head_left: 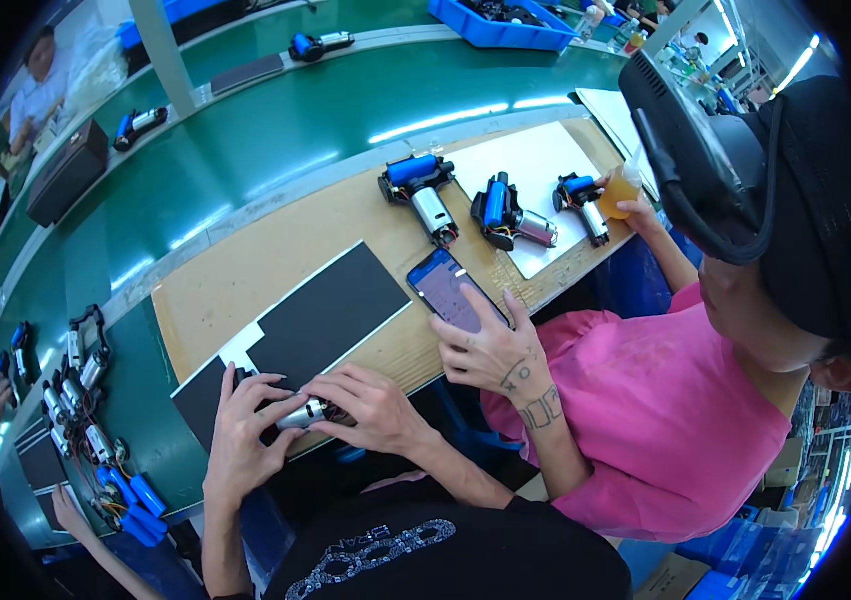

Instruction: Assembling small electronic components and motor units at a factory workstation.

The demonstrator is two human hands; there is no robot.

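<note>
In front of me a motor unit with a silver cylinder (pixel 303 414) and dark parts is held between both hands at the table's near edge. My left hand (pixel 245 432) has its fingers wrapped round its left end, by a black part. My right hand (pixel 370 408) grips the other end, where thin wires show. Under the unit lies a black panel with white edges (pixel 330 305). Much of the unit is hidden by my fingers.
On my right a co-worker in a pink shirt (pixel 635 410) touches a phone (pixel 453 288) and holds an orange bottle (pixel 619 192). Motor units with blue cells (pixel 425 195) stand ahead. Several more motors (pixel 75 385) lie at left. A blue crate (pixel 505 22) is at the back.
</note>
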